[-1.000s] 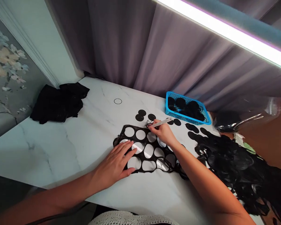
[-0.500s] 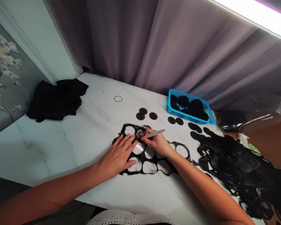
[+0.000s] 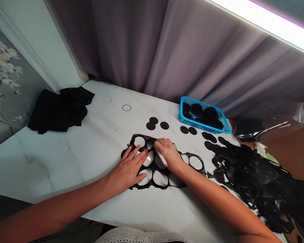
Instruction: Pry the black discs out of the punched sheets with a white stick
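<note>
A black sheet (image 3: pixel 152 175) with rows of round holes lies on the white marbled table (image 3: pixel 96 135). My left hand (image 3: pixel 128 168) rests flat on its left part, fingers spread. Over the sheet's upper middle, my right hand (image 3: pixel 168 153) is closed, slightly blurred, around a pale slim tool (image 3: pixel 162 159) that points down toward me. The hand hides part of the sheet and the tool's far end. Beyond the sheet lie several black discs (image 3: pixel 164 125), and a thin black ring (image 3: pixel 126 107) sits farther left.
A blue basket (image 3: pixel 205 126) of black round pieces stands at the back right. A heap of black scraps (image 3: pixel 258 179) covers the right side. Folded black cloth (image 3: pixel 58 109) lies at the back left, near the wall. A curtain (image 3: pixel 131 44) hangs behind the table.
My right hand has turned, and the tool now tilts toward me instead of up to the right. The tangle of thin black rings near its fingertips no longer shows. My left hand has stayed in place.
</note>
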